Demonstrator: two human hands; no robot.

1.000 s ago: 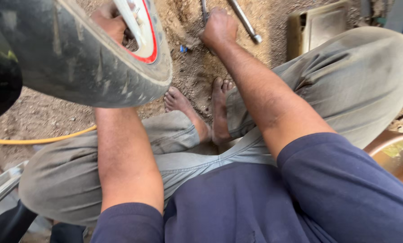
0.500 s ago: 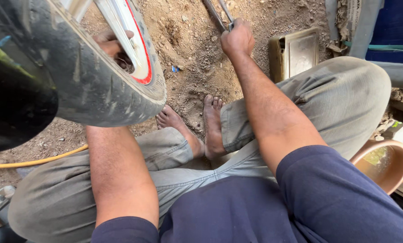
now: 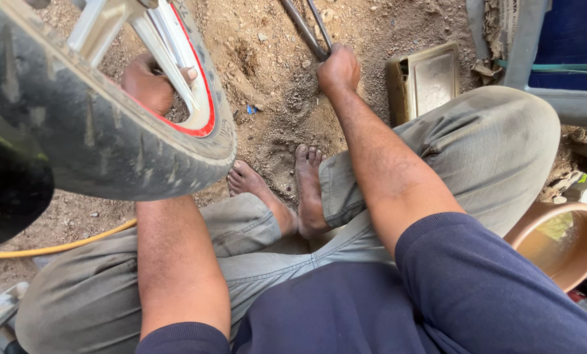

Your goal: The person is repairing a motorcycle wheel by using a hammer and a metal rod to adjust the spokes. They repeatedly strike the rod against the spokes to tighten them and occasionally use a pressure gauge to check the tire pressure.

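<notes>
Left hand [image 3: 150,82] gripped the wheel rim [image 3: 195,85], fingers partly hidden behind the tyre [image 3: 110,144]. Right hand [image 3: 338,67] was fisted around two metal tyre levers [image 3: 310,29], probably, on the dirt.

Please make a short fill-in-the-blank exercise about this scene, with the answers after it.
1. The left hand rests on the rim of the ____.
2. The right hand grips long ____ tools lying on the dirt ground.
3. The person's feet are ____.
4. The hose is ____ in colour.

Answers: wheel; metal; bare; yellow
</notes>
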